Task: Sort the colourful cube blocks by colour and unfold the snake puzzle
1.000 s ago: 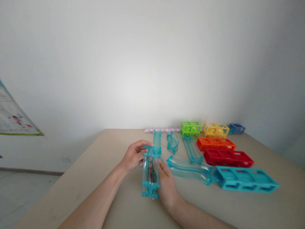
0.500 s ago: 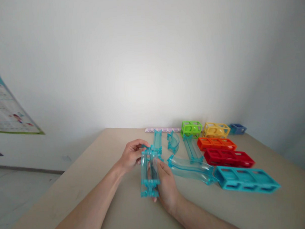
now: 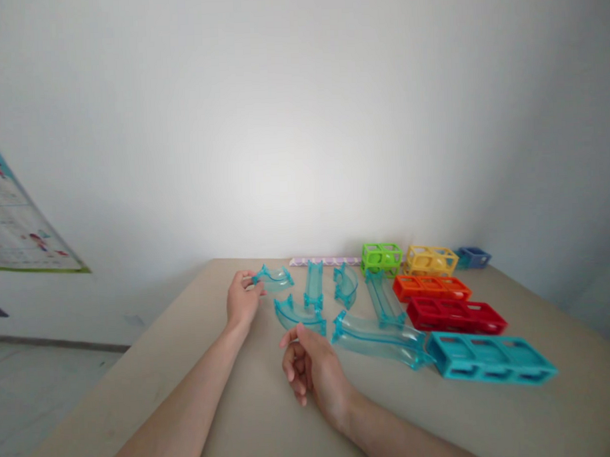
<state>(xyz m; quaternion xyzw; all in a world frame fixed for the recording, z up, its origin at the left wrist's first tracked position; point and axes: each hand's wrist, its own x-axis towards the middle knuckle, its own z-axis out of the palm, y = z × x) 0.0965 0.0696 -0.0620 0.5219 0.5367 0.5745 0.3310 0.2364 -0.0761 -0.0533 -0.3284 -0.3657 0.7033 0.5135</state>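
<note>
My left hand point(image 3: 243, 301) pinches the left end of a short curved track piece point(image 3: 274, 279), see-through blue, at the far left of the table. My right hand point(image 3: 320, 374) hovers nearer to me, loosely curled with fingers apart and nothing in it. Just beyond its fingertips lies another curved track piece point(image 3: 295, 315), partly hidden by the hand. Behind that is a straight track piece point(image 3: 314, 283), with a tightly curved piece point(image 3: 348, 285) to its right. A long wavy track piece point(image 3: 376, 339) lies right of my right hand.
Another straight track point(image 3: 382, 298) lies farther right. Open-frame blocks line the right side: teal point(image 3: 492, 356), red point(image 3: 455, 315), orange point(image 3: 432, 287), yellow point(image 3: 431, 259), green point(image 3: 381, 258) and dark blue point(image 3: 473, 257). A patterned purple strip point(image 3: 326, 261) runs along the wall.
The clear blue track held up between both hands is no longer there. My left hand has moved away leftward with a curved piece; another curved piece now lies before my emptied right hand.
</note>
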